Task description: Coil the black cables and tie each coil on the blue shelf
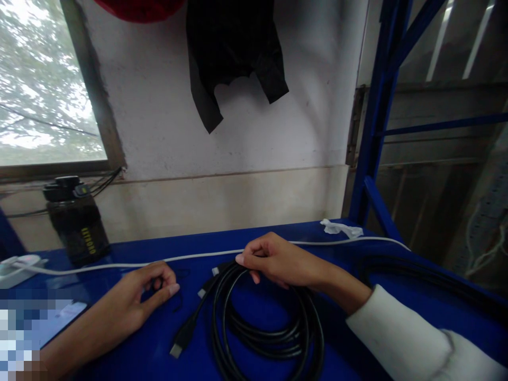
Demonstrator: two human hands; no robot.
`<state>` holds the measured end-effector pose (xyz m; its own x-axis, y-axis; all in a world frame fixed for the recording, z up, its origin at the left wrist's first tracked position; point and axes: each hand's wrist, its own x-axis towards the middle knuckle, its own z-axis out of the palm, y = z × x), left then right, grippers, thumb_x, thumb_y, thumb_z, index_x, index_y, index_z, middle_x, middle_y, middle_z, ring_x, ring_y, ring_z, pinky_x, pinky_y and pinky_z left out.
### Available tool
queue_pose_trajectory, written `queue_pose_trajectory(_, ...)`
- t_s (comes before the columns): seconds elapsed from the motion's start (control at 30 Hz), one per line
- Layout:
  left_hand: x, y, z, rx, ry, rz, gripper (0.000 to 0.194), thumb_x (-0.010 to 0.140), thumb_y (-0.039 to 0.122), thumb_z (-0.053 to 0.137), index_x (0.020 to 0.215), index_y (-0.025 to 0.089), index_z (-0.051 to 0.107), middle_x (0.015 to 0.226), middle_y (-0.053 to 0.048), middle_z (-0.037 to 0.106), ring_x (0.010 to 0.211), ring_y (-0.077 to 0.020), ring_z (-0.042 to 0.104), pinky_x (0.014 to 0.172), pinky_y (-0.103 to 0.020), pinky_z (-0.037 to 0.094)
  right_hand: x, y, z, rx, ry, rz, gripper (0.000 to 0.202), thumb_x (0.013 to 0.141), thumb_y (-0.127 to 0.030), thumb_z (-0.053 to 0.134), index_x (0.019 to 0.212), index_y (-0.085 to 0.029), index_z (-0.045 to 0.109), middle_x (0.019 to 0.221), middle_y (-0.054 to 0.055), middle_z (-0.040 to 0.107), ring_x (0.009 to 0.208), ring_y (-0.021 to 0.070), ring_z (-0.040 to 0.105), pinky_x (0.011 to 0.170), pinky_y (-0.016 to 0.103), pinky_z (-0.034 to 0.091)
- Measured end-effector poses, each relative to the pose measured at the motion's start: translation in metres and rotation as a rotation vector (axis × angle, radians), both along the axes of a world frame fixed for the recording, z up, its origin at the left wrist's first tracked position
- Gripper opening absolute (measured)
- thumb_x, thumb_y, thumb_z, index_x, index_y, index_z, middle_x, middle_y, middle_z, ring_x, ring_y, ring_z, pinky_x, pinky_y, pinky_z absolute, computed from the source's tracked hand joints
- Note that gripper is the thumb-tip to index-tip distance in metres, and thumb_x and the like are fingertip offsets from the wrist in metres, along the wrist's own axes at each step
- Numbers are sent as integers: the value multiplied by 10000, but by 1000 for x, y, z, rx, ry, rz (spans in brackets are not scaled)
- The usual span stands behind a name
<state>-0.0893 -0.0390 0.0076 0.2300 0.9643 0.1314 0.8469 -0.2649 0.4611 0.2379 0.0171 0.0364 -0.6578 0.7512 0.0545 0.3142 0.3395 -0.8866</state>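
Observation:
A coil of black cable [313,328] lies on the blue tabletop [130,354], its loops overlapping. My right hand [273,259] is closed on the top of the coil, with thumb and fingers around the strands. Several connector ends show left of the loops; one black plug with a metal tip [184,336] points toward me, and smaller plug ends [204,290] sit above it. My left hand [138,296] is left of the coil, apart from it, fingers curled in toward the thumb. Thin black strands [178,304] show by its fingertips; whether it grips them is unclear.
A dark water bottle [77,222] stands at back left, near a white power strip [19,270]. Along the back runs a white cord [206,255]. Crumpled white tissue [341,228], more black cable [428,286] and a blue rack post [369,132] are on the right. A phone [63,320] lies left.

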Motion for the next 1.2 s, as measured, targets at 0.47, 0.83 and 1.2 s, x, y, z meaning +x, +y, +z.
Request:
queue_pose_trajectory(0.47,4,0,4,27,-89,1,385,989,583,531,867,236,645,839,-1,654,836,-237,612,777,-333,436,0,2,-3,22,4,5,449,966,-553,659,722,-177,630,694,-10,659,402,46,406,333,174,283)
queue_pose_trajectory(0.83,108,25,42,86,-467,-298,237,982,453,654,1002,256,784,1005,-20,807,993,-242,715,919,-341,471,1,1,0,20,93,5,649,1095,-634,337,886,-142,705,598,-14,626,345,55,368,335,197,276)
queue_pose_trajectory(1.2,133,32,18,250,-560,-198,114,923,322,705,925,229,769,917,-9,788,864,-208,696,834,-320,500,1,3,-5,-23,160,-115,581,937,-754,587,867,-179,632,511,-95,422,367,51,323,325,182,211)
